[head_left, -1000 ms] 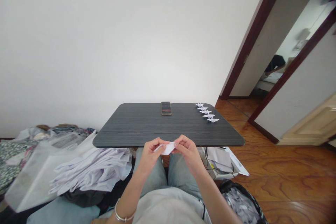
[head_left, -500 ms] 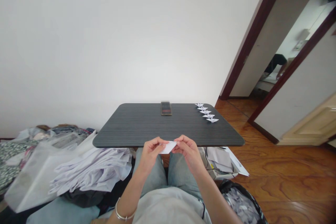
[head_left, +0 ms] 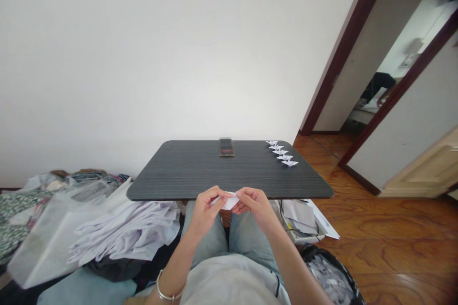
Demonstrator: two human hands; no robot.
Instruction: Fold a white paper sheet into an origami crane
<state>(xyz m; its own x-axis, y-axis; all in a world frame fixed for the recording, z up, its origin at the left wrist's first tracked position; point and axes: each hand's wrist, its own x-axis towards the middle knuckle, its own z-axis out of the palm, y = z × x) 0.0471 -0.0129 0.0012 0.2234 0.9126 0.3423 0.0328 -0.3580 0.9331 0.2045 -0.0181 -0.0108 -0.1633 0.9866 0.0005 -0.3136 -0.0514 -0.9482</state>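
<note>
Hands (head_left: 206, 210) (head_left: 256, 208) could pass between the dark case (head_left: 226, 147) and paper cranes (head_left: 282, 153).

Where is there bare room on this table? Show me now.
Bare dark tabletop lies left of the dark case, and between that case and the row of paper cranes. More runs along the near edge. The far right corner is crowded by the cranes; the left hand and right hand pinch white paper at the near edge.

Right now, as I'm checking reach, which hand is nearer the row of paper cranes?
Right. The right hand is nearer, below and left of the row of paper cranes across the table; the left hand is further left, both pinching a white paper.
</note>
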